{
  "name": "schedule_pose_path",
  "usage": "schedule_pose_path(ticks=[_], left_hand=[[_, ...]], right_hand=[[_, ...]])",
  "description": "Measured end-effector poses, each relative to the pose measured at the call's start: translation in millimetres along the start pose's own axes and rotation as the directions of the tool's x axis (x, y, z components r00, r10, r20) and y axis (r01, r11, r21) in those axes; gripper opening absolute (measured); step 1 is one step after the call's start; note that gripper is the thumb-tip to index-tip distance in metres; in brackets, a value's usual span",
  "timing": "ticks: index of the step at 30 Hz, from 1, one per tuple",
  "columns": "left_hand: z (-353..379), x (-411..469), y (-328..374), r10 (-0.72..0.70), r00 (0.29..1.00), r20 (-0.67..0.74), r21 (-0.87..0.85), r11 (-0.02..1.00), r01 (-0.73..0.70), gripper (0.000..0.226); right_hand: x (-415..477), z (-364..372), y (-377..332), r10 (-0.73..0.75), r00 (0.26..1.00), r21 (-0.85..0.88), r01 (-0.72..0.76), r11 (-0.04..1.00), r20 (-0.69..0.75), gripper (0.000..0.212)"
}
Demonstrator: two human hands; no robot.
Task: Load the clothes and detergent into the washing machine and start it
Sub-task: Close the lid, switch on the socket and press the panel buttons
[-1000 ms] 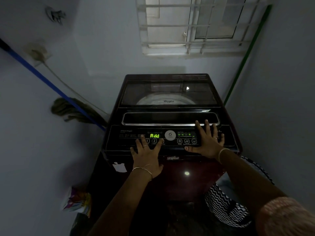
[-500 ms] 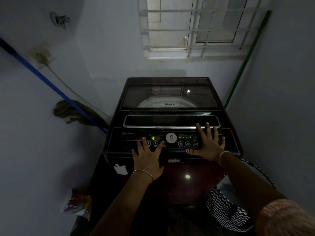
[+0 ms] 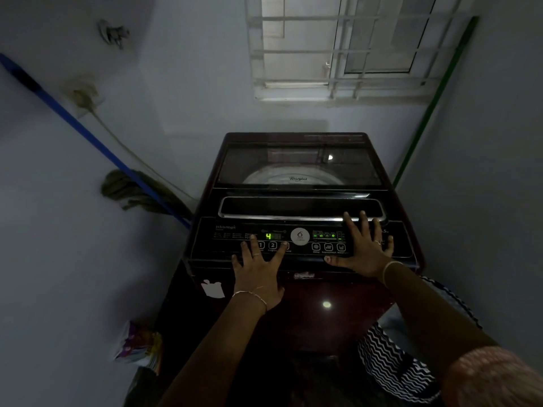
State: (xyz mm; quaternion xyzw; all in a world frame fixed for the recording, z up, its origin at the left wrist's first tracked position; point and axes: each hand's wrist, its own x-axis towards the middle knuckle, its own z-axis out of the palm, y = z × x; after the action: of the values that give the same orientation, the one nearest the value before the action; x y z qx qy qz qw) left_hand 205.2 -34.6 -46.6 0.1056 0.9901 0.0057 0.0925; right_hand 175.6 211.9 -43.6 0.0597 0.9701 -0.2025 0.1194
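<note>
A dark maroon top-loading washing machine [image 3: 323, 289] stands in front of me with its glass lid [image 3: 298, 164] closed; the drum shows through it. The control panel's green display [image 3: 268, 236] reads 4. My left hand [image 3: 258, 268] lies flat with spread fingers on the left of the panel, fingertips at the numbered buttons. My right hand [image 3: 363, 246] rests flat on the right of the panel, fingertips reaching the lid's chrome handle [image 3: 282, 216]. Neither hand holds anything. A colourful packet [image 3: 138, 345], maybe detergent, lies on the floor at the left.
A blue-handled mop [image 3: 126, 186] leans on the left wall beside the machine. A green pole [image 3: 435, 104] stands in the right corner. A black-and-white zigzag laundry basket [image 3: 393, 365] sits at the machine's right. A barred window [image 3: 338, 48] is above.
The display changed from "Add" to "4". Both hands stay flat on the panel in nearly the same places; the view has tilted slightly.
</note>
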Motion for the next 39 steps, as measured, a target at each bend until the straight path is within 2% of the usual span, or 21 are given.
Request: schedule_pose_path(ticks=[8, 14, 21, 27, 34, 39], left_hand=[[0, 1, 1, -0.004, 1.0, 0.012, -0.017, 1.0, 0.005, 0.098], [-12, 7, 2, -0.003, 0.998, 0.069, -0.049, 0.999, 0.006, 0.089], [-14, 11, 28, 0.135, 0.981, -0.138, -0.052, 0.988, -0.144, 0.074], [-13, 19, 49, 0.254, 0.951, -0.178, -0.008, 0.966, -0.259, 0.064], [-14, 22, 59, 0.221, 0.965, -0.142, 0.04, 0.975, -0.218, 0.062], [-16, 26, 62, 0.195, 0.976, -0.1, -0.063, 0.977, -0.202, 0.059]], right_hand=[[1, 1, 2, 0.0, 1.0, -0.008, 0.0, 1.0, -0.012, 0.121], [2, 2, 2, -0.002, 1.0, -0.008, 0.002, 1.0, -0.021, 0.121], [3, 4, 2, 0.006, 0.999, -0.017, -0.007, 1.0, -0.033, 0.123], [2, 4, 2, 0.007, 0.999, -0.032, -0.008, 0.999, -0.037, 0.122], [3, 4, 2, 0.006, 0.999, -0.036, -0.007, 0.999, -0.042, 0.122], [2, 4, 2, 0.002, 0.999, -0.03, -0.004, 1.0, -0.05, 0.121]])
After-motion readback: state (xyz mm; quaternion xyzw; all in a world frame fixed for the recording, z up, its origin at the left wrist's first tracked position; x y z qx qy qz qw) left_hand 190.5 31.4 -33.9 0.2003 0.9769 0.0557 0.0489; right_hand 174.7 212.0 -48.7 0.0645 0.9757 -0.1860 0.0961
